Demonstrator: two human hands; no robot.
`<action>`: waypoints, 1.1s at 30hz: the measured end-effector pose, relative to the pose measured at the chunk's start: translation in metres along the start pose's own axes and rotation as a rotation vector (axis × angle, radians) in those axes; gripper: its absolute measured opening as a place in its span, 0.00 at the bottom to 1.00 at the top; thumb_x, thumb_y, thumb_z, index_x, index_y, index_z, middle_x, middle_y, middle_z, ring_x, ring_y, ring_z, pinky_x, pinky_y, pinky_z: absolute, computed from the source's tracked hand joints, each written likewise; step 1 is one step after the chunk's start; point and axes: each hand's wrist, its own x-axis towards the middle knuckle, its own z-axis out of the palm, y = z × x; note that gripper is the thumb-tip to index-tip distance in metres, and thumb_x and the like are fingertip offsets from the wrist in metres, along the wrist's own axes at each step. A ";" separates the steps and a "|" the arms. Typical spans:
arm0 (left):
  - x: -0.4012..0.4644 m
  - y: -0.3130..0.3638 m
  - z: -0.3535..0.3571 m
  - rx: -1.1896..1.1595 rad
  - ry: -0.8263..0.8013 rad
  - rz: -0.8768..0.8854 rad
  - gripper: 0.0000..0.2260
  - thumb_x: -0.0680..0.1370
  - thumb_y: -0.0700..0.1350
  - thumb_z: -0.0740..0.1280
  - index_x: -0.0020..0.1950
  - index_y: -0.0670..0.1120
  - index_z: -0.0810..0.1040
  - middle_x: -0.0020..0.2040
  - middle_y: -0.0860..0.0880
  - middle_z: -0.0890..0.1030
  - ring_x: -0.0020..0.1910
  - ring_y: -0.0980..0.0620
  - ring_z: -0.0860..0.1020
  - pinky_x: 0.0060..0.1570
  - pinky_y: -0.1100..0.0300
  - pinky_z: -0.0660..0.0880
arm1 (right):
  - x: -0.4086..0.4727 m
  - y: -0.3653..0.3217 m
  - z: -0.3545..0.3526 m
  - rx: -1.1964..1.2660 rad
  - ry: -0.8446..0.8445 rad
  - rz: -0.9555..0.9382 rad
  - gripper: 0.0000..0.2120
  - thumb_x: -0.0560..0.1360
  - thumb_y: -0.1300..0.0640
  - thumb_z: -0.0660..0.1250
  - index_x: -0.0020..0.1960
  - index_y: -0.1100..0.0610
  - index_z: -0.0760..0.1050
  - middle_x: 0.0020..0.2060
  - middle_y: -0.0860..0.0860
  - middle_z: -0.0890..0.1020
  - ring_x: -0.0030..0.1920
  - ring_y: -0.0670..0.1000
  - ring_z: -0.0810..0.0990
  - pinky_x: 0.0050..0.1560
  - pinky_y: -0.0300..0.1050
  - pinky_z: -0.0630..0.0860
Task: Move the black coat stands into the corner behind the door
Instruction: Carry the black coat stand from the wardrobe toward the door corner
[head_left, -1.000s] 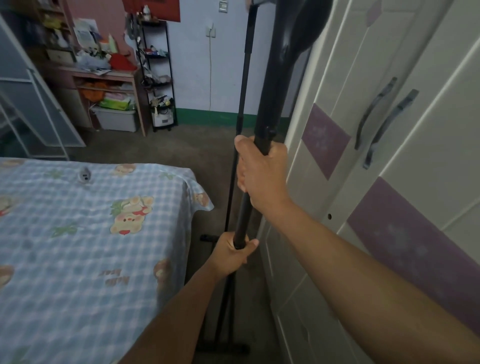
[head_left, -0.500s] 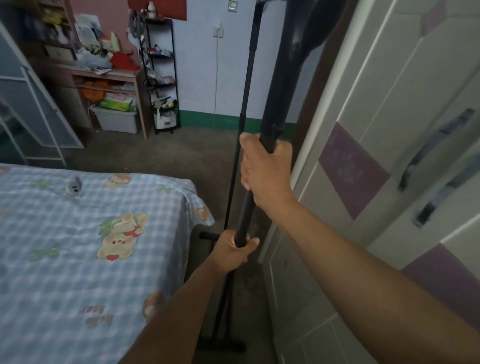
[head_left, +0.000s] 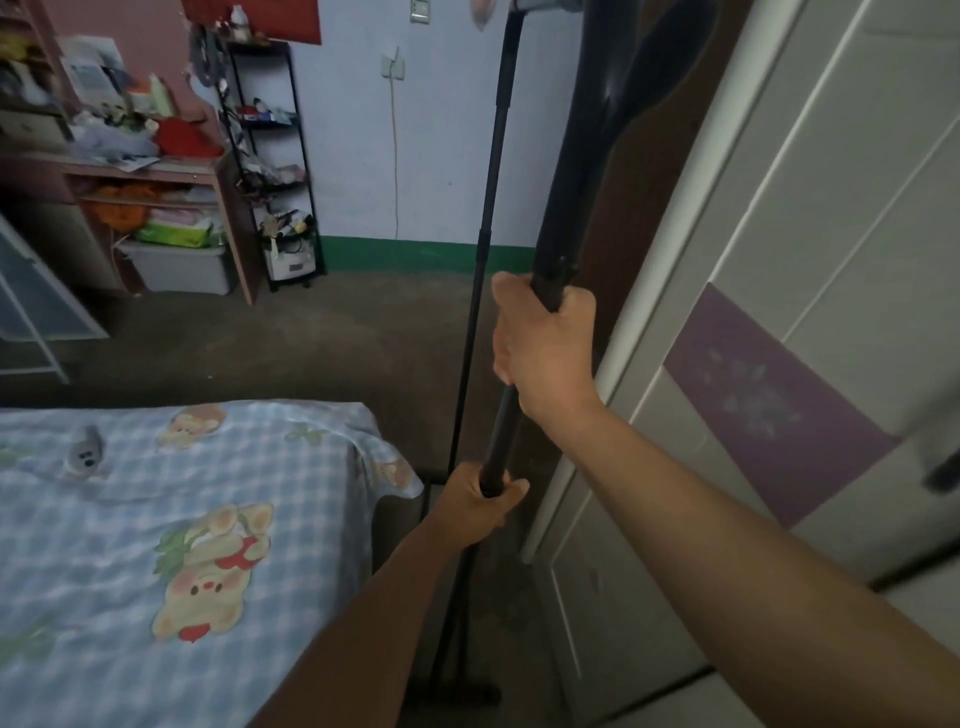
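A black coat stand (head_left: 563, 208) rises close in front of me in the gap between the bed and the wardrobe, its thick pole leaning slightly right. My right hand (head_left: 545, 348) grips the pole at mid height. Lower down, my left hand (head_left: 480, 501) is closed around the same pole. A thinner black pole (head_left: 491, 208) stands just left of it, running from the top edge down to a black foot (head_left: 457, 696) on the floor. The stand's top is cut off by the frame. A dark brown door (head_left: 644, 218) shows behind the stand.
A bed (head_left: 182, 545) with a blue checked cartoon sheet fills the lower left. A white wardrobe (head_left: 779, 312) with purple panels lines the right. Across the bare floor (head_left: 311, 343) stand a cluttered pink desk (head_left: 130, 171), a black shelf rack (head_left: 275, 156) and the blue wall with a green skirting.
The view has moved forward along the wardrobe, and the bed has slid down and left. Both hands keep their grip on the stand's pole.
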 end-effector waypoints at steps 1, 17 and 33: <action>0.009 -0.001 -0.003 0.012 -0.002 -0.008 0.15 0.75 0.43 0.69 0.31 0.40 0.72 0.26 0.43 0.72 0.23 0.55 0.73 0.28 0.62 0.73 | 0.008 0.003 0.002 -0.001 0.000 -0.004 0.24 0.77 0.65 0.62 0.26 0.51 0.63 0.18 0.43 0.65 0.16 0.43 0.63 0.19 0.33 0.61; 0.174 -0.015 -0.034 -0.027 -0.028 0.026 0.19 0.76 0.39 0.68 0.29 0.33 0.69 0.25 0.41 0.71 0.23 0.48 0.69 0.27 0.61 0.68 | 0.167 0.060 -0.009 -0.019 0.022 -0.042 0.24 0.77 0.67 0.62 0.25 0.54 0.61 0.19 0.46 0.62 0.17 0.46 0.60 0.21 0.35 0.58; 0.331 -0.023 -0.065 0.050 -0.136 0.038 0.18 0.77 0.42 0.67 0.27 0.45 0.71 0.25 0.43 0.74 0.24 0.51 0.73 0.31 0.63 0.72 | 0.313 0.112 -0.020 -0.036 0.112 -0.032 0.24 0.77 0.67 0.62 0.25 0.54 0.60 0.20 0.50 0.61 0.18 0.48 0.59 0.21 0.37 0.58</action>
